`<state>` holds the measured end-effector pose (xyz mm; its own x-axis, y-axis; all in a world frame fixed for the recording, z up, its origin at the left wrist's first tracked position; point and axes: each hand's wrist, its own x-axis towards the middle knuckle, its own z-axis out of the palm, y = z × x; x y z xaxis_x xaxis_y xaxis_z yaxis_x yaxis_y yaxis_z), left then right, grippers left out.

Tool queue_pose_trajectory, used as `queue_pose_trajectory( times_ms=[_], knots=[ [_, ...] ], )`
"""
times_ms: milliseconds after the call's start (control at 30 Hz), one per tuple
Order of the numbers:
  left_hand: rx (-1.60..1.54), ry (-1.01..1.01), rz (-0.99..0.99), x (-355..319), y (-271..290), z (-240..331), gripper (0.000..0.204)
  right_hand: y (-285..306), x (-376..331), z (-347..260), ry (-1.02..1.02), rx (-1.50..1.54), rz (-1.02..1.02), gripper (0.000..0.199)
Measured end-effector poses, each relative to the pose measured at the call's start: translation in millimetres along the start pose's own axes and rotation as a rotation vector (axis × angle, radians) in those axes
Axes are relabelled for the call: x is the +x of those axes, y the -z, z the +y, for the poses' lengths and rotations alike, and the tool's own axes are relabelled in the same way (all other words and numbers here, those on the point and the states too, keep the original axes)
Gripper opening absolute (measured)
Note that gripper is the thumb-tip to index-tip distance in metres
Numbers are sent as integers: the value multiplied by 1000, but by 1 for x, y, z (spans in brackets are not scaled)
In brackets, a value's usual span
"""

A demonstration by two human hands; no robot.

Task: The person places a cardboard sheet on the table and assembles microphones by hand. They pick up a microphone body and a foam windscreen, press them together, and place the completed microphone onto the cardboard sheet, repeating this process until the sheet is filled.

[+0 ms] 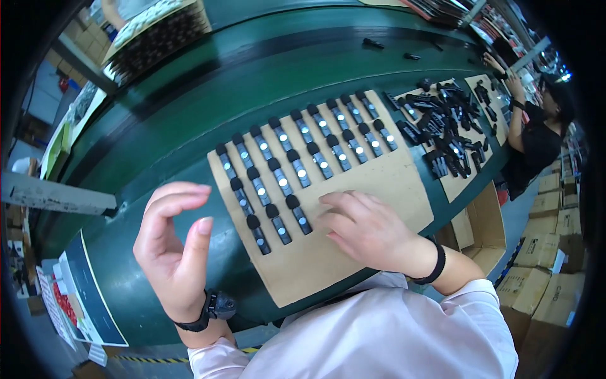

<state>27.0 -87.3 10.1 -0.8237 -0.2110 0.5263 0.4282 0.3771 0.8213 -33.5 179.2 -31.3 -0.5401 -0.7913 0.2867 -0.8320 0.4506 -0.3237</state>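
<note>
Small microphones (278,179) with round black foam tops lie in slanting rows on a brown cardboard sheet (353,252). Each has a dark narrow body bearing a bright pale spot. My left hand (167,243) is raised beside the sheet's left edge, thumb and curved fingers apart with nothing between them. Over the bare part of the cardboard hovers my right hand (366,227), palm down and fingers bent. Its fingertips are blurred by motion, close to the last microphone (298,215) of the nearest row, and whatever may be under them is hidden.
A heap of loose black parts (451,120) covers another cardboard piece on the right. A few black pieces (374,43) lie farther up the green table (189,107). Another person (536,120) works at the right end. Cardboard boxes (536,284) stand beyond the table.
</note>
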Motion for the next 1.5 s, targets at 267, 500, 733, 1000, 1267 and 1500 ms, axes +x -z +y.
queue_pose_trajectory(
  times_ms=[267,500,733,1000,1267,1500],
  knots=[
    [10,42,-3,2,-2,-5,17,85,-5,85,-122,4,74,29],
    [-10,114,-21,9,-9,-14,14,111,52,221,-452,-39,85,23],
    [12,195,-30,12,-15,-27,13,80,131,333,-465,-359,-30,30],
    [44,266,-17,9,-19,-27,14,24,189,383,-573,-436,-76,32],
    [81,240,-48,11,-24,-28,16,14,197,384,-678,-482,-79,26],
    [74,161,-56,7,-21,-14,15,48,151,309,-445,-163,-12,26]
  ],
)
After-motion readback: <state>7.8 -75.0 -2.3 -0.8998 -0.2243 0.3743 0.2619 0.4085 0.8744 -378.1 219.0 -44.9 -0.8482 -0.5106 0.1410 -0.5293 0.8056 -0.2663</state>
